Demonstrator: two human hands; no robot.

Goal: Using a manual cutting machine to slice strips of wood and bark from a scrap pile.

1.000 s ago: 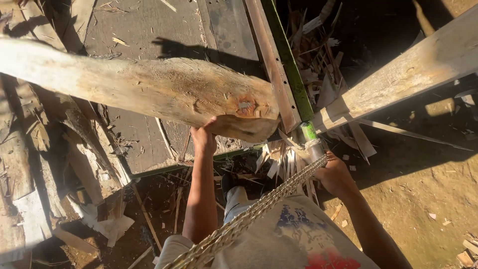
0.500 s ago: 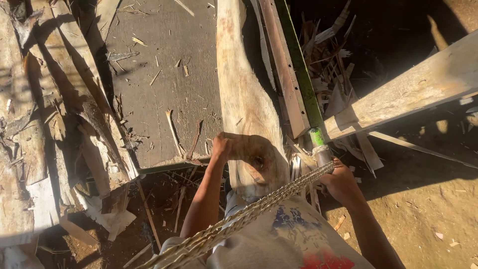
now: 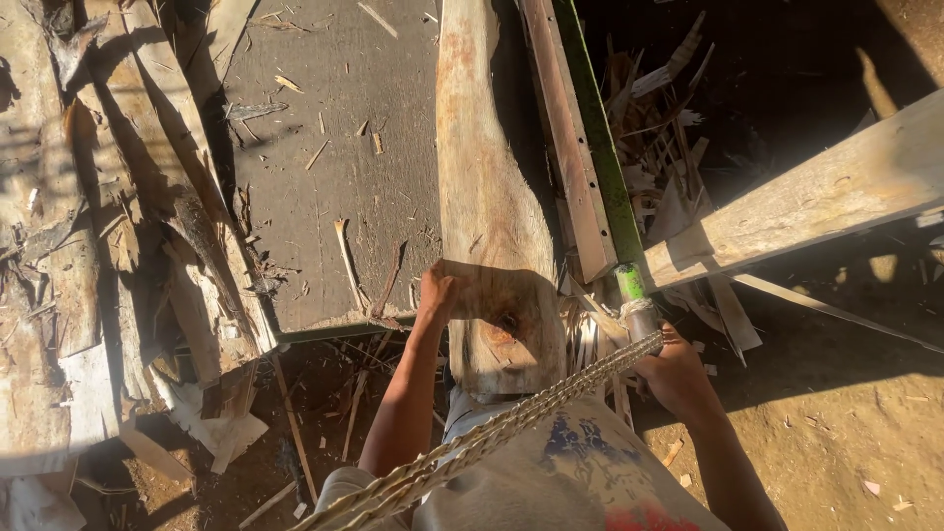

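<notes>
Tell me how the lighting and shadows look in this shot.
Head view: hard low sunlight brightens the wooden slab and the beam; the left hand casts a dark shadow on the slab; the scrap pile at upper right sinks into near-black shade.

Wooden slab (image 3: 492,206): raw sawn timber, pale and matt, coarse grain, a reddish knot near its near end, edges uneven. Saw table (image 3: 344,187): grey, dull, scuffed flat surface, strewn with dry splinters toward its near edge. Guide rail (image 3: 570,147) along its right edge: rust-brown worn metal beside a green painted strip. Rope (image 3: 511,423): braided pale fibre, rough, dry. Handle (image 3: 634,300): green part glossy, grey part below looks like metal. Bark offcuts (image 3: 128,246) at the left edge: ragged, flaky, fibrous wood. Plank (image 3: 816,202) at right: weathered, rough-sawn, matt. Ground (image 3: 846,423): dusty packed earth with chips. Shirt (image 3: 570,472): grey cloth, paint-stained.
</notes>
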